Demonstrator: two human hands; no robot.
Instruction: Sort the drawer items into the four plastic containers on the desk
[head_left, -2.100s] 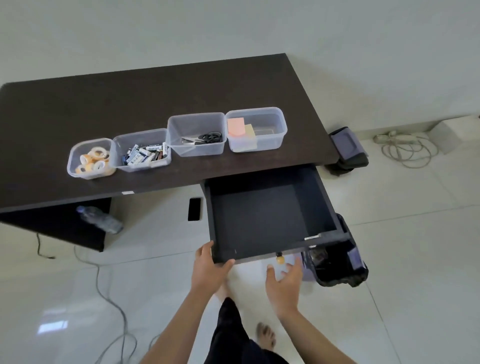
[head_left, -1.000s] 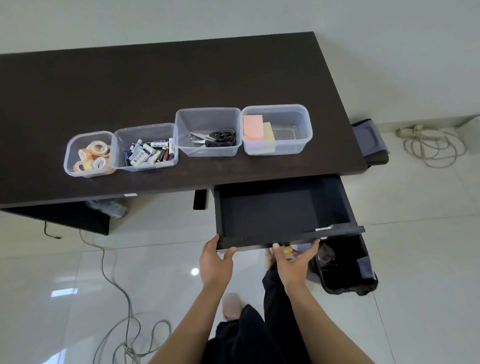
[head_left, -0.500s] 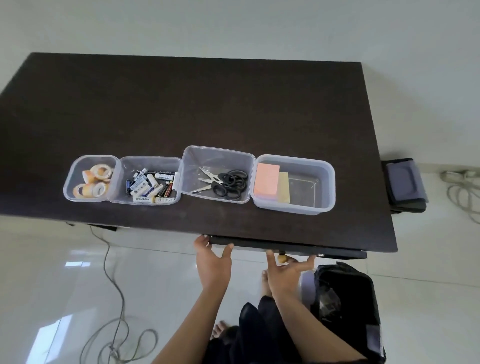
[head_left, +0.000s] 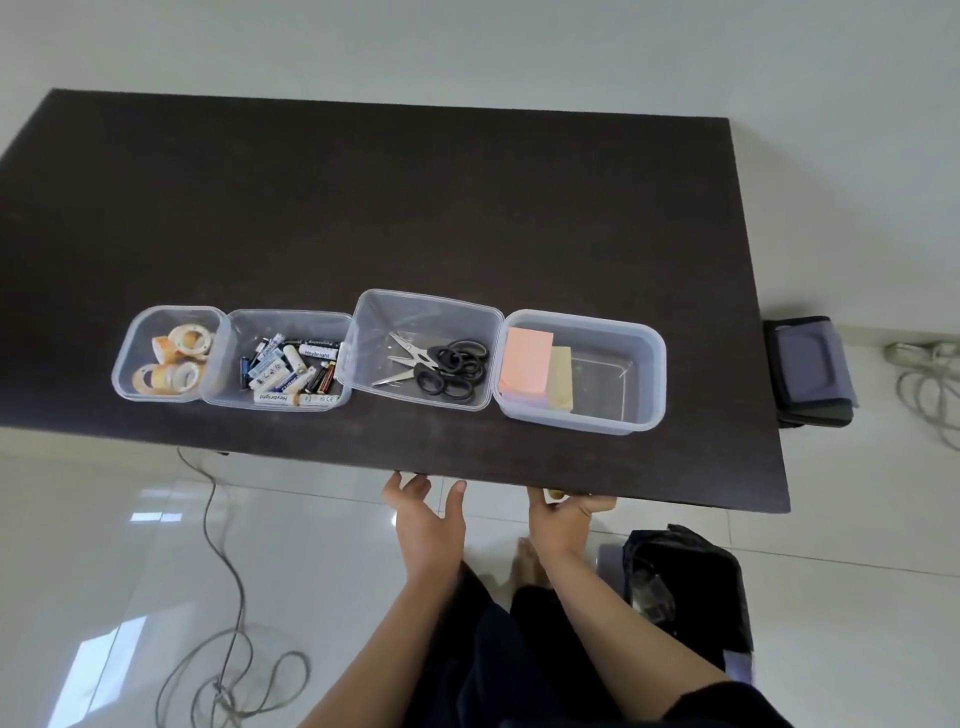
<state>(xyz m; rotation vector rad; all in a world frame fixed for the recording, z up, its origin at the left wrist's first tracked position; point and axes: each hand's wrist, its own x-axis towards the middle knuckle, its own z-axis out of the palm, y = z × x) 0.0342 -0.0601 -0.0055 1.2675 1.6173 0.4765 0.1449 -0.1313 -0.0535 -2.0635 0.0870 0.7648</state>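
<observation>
four plastic containers (head_left: 579, 371) stand in a row near the front edge of the dark desk (head_left: 415, 208), each touching or just beside its neighbour. from left: tape rolls (head_left: 174, 358) in the smallest tub; batteries (head_left: 291, 371) in the next; black-handled scissors (head_left: 441, 366) in the third; a pink pad (head_left: 525, 364) and a yellow pad (head_left: 561, 379), side by side, at the left end of the fourth. both hands sit below the desk's front edge, well in front of the containers and touching none. left hand (head_left: 428, 525): fingers (head_left: 410, 486) spread apart, tips up against the underside of the edge, below the scissors tub. right hand (head_left: 558, 525): fingers spread apart, a small yellowish knob (head_left: 555, 494) showing between them at the edge, below the fourth tub. grey cable (head_left: 228, 597) trails on the floor.
</observation>
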